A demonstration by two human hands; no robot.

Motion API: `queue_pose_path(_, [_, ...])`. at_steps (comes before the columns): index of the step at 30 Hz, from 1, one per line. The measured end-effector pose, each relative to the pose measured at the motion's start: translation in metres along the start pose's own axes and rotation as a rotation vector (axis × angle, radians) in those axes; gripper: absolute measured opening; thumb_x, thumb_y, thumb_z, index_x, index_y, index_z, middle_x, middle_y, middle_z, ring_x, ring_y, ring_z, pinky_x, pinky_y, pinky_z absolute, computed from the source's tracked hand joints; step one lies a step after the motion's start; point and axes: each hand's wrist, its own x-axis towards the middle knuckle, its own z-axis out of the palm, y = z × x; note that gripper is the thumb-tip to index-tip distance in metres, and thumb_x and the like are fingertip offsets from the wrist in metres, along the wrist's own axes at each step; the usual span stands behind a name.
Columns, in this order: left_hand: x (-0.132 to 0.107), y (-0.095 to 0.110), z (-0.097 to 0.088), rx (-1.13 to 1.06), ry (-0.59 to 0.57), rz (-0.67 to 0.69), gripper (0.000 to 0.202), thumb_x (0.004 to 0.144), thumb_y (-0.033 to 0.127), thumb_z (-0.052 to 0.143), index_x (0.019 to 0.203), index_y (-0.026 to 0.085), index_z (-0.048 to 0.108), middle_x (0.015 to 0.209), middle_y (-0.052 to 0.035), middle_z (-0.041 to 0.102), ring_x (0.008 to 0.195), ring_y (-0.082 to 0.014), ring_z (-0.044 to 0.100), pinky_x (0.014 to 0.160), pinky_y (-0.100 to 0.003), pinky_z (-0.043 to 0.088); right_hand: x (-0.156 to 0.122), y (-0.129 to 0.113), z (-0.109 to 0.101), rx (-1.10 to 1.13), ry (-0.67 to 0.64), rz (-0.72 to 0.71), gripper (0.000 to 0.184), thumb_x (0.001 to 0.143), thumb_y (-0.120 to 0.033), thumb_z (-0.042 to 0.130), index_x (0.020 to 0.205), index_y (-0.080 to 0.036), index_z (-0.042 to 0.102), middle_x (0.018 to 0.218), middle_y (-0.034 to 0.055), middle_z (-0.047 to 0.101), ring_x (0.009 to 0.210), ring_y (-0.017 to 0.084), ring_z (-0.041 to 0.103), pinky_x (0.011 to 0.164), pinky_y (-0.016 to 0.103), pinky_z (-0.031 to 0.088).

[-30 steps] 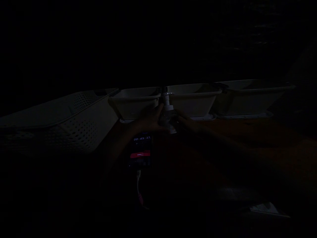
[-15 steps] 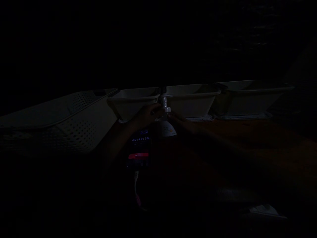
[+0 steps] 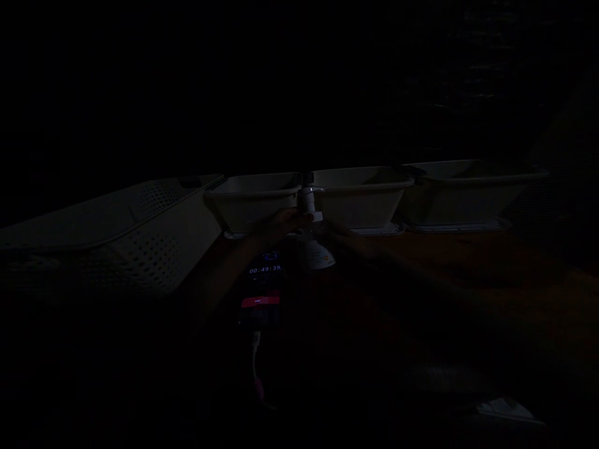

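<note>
A translucent pump bottle with a white pump head, a white collar and a printed label with an orange dot (image 3: 317,252) is at the middle, in front of the gap between two tubs, leaning a little with its head toward the left. The left hand (image 3: 283,219) has its grip closed on the bottle at the collar. The right hand (image 3: 347,238) is at the bottle's right shoulder; it is too dark to tell whether its grip is closed.

Behind, three off-white, slope-sided plastic tubs, the left one (image 3: 255,202), the middle one (image 3: 360,202) and the right one (image 3: 468,199), form a row whose front edges bound the room beyond the hands. A long white perforated plastic basket (image 3: 199,240) walls off the left side. A lit black phone (image 3: 261,300) lies just below the left hand, its white cable (image 3: 254,358) running toward the wearer. To the right, the reddish-brown table (image 3: 461,259) stretches before the tubs, with a pale flat item (image 3: 509,408) near the lower right.
</note>
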Motion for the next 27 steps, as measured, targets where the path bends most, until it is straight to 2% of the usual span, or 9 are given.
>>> queue_pose_path(3, [-0.003,0.008,-0.001,-0.009,-0.017,0.014,0.06,0.071,0.064,0.086,0.105,0.016,0.076,0.107,-0.0096,0.078,0.099,-0.0245,0.072,0.09,-0.039,0.053,-0.002,-0.001,0.004,0.016,-0.016,0.027,0.062,0.078,-0.045,0.09,0.129,-0.021,0.065,0.129,0.0129,0.074,0.121,0.032,0.072,0.108,0.054,0.057])
queue_pose_path(5, [-0.004,0.011,-0.001,0.008,-0.025,0.037,0.058,0.07,0.062,0.087,0.105,0.017,0.076,0.108,-0.0099,0.079,0.1,-0.0251,0.072,0.091,-0.039,0.054,-0.003,-0.001,0.006,0.002,-0.012,0.032,0.065,0.073,-0.041,0.094,0.127,-0.02,0.065,0.126,0.0128,0.075,0.117,0.031,0.073,0.107,0.054,0.058])
queue_pose_path(10, [-0.004,0.01,-0.003,0.036,0.027,0.02,0.064,0.065,0.058,0.091,0.111,0.016,0.075,0.109,-0.0106,0.078,0.099,-0.0267,0.072,0.088,-0.041,0.055,0.0,0.003,0.004,-0.035,0.039,0.023,0.075,0.072,-0.038,0.094,0.135,-0.019,0.059,0.131,0.0136,0.073,0.119,0.03,0.072,0.107,0.052,0.058])
queue_pose_path(13, [-0.002,0.008,-0.004,0.057,0.008,0.038,0.063,0.066,0.058,0.09,0.11,0.016,0.075,0.107,-0.0097,0.077,0.097,-0.0252,0.071,0.088,-0.04,0.054,0.001,0.004,0.004,-0.084,0.035,-0.003,0.076,0.072,-0.039,0.093,0.136,-0.017,0.059,0.131,0.0152,0.072,0.119,0.031,0.072,0.106,0.05,0.058])
queue_pose_path(16, [-0.002,0.008,-0.003,0.078,0.038,0.043,0.065,0.064,0.06,0.09,0.109,0.015,0.074,0.109,-0.0103,0.076,0.098,-0.0249,0.069,0.089,-0.04,0.053,0.001,0.005,0.006,-0.054,0.063,-0.018,0.08,0.07,-0.039,0.094,0.138,-0.018,0.057,0.131,0.015,0.072,0.119,0.031,0.072,0.105,0.05,0.059])
queue_pose_path(20, [-0.004,0.01,0.001,0.088,0.092,0.025,0.069,0.062,0.062,0.09,0.108,0.014,0.073,0.112,-0.0125,0.075,0.099,-0.0261,0.069,0.088,-0.041,0.053,0.002,0.006,0.007,-0.062,0.068,-0.041,0.077,0.071,-0.04,0.093,0.137,-0.021,0.058,0.131,0.013,0.073,0.119,0.03,0.072,0.106,0.05,0.059])
queue_pose_path(27, [-0.006,0.015,0.002,0.102,0.065,0.048,0.067,0.062,0.061,0.09,0.105,0.014,0.072,0.107,-0.0106,0.076,0.094,-0.0255,0.07,0.083,-0.039,0.054,0.001,0.001,0.009,-0.052,0.04,-0.054,0.072,0.071,-0.039,0.092,0.132,-0.02,0.062,0.124,0.0112,0.076,0.113,0.029,0.075,0.099,0.046,0.062])
